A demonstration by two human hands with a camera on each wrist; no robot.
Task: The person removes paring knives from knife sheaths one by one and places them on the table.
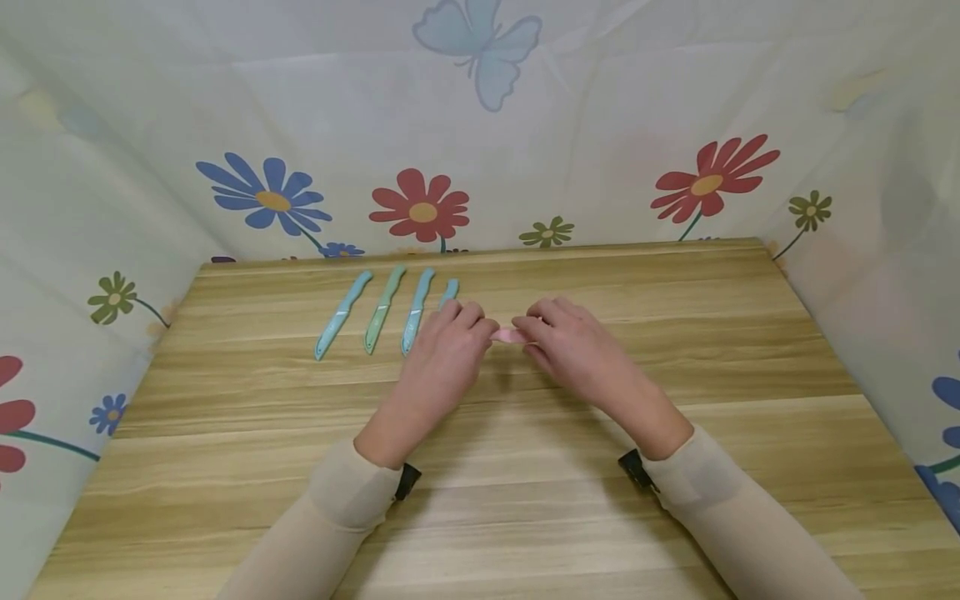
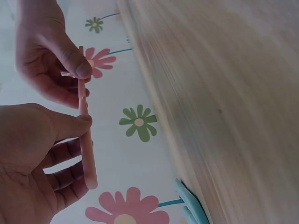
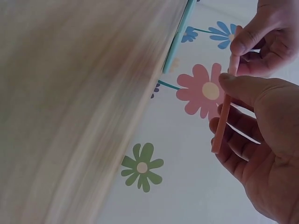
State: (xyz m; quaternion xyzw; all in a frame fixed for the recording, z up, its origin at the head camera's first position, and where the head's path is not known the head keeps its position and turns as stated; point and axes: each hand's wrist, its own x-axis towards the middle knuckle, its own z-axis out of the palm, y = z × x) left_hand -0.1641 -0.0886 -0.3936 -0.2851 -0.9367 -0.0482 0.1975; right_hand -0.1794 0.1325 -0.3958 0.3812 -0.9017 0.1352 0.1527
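Above the table, a slim pink knife [image 1: 508, 336] with its sheath on spans the gap between both hands. My left hand [image 1: 447, 354] pinches it between thumb and fingers, and its rounded handle end [image 2: 88, 170] sticks down past the thumb in the left wrist view. My right hand [image 1: 581, 346] pinches the sheath part [image 3: 223, 121], thumb on one side and fingers behind. From the head the hands cover most of it. Just beyond the left hand lies a blue knife [image 1: 450, 289], its lower part hidden by that hand.
Left of the hands, a blue knife [image 1: 417, 310], a green knife [image 1: 385, 308] and another blue knife [image 1: 343, 317] lie in a slanted row on the wooden table [image 1: 510, 517]. A flower-printed curtain [image 1: 600, 150] stands along the table's back and sides.
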